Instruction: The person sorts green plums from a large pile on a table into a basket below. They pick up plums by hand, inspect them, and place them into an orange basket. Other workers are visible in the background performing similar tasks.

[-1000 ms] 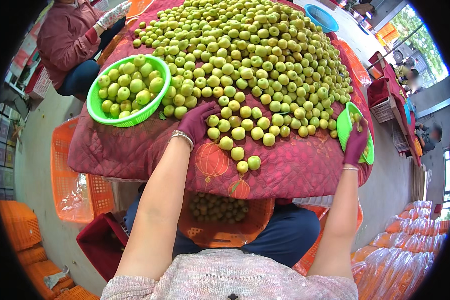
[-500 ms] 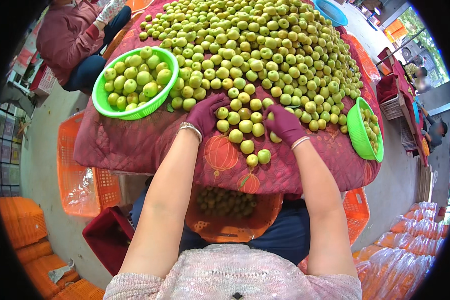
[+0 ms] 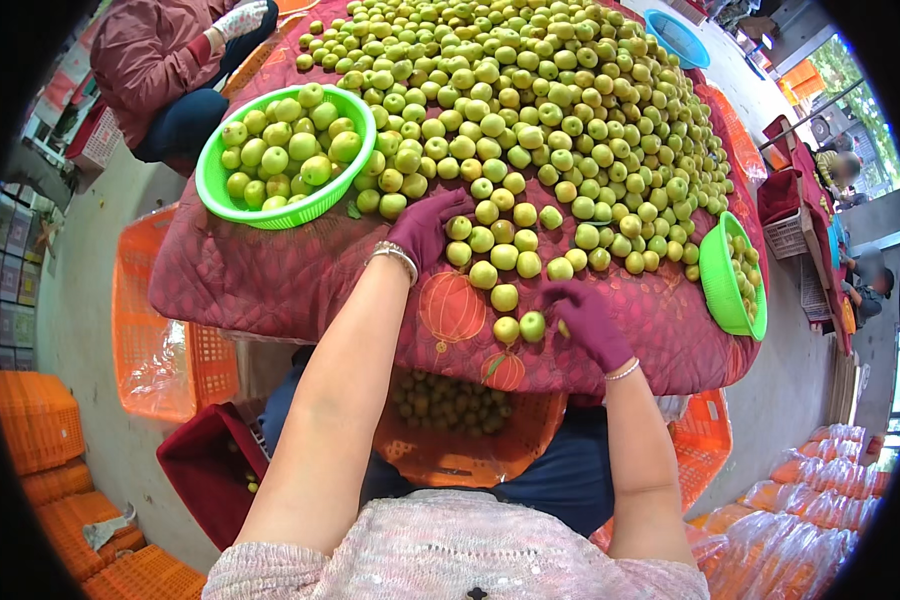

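Observation:
A big heap of small green-yellow fruit covers a table under a red quilted cloth. My left hand, in a purple glove with a bracelet at the wrist, lies flat with fingers spread against the near edge of the heap. My right hand, also purple-gloved, curls over the cloth close to the table's front edge, right beside two loose fruits. A sliver of fruit shows under its fingers; whether it grips it is unclear. An orange crate holding darker fruit sits below the table edge at my lap.
A green basket full of fruit stands at the table's left, a smaller green basket at its right edge. Orange crates and a red bin stand on the floor. A person in a maroon jacket sits at the far left.
My right hand left the small green basket at the right, came in to the fruit near the front edge, then drew back toward that edge. My left hand barely moved.

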A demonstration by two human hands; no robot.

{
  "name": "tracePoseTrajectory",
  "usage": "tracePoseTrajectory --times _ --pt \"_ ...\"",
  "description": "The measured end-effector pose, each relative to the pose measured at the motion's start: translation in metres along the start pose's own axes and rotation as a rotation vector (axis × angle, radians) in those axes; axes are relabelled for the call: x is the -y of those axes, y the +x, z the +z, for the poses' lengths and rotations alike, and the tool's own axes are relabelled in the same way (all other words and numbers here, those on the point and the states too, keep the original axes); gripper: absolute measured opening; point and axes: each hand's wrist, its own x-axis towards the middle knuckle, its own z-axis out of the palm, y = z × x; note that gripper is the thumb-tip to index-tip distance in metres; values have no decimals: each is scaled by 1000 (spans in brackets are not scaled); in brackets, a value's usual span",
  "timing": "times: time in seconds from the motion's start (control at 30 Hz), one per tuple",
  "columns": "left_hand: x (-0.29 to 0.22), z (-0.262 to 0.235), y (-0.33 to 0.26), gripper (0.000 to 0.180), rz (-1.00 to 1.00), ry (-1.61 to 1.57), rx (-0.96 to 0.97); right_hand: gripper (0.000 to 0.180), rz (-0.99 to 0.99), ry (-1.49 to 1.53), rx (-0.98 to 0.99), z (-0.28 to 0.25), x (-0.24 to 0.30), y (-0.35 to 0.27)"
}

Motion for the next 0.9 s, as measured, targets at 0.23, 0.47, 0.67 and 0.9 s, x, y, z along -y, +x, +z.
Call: tracePoseTrajectory --times 0.23,0.47,0.67,0.9 --pt "6 3 3 47 30 138 -5 37 -60 -286 -242 0 -21 57" --pt "4 2 -2 44 -1 113 -108 34 -53 -8 -275 -23 8 111" --pt "1 10 -3 58 -31 6 -16 54 -334 -618 -413 -18 -12 164" --pt "4 -6 3 55 -3 14 -20 54 -135 88 243 4 14 121"
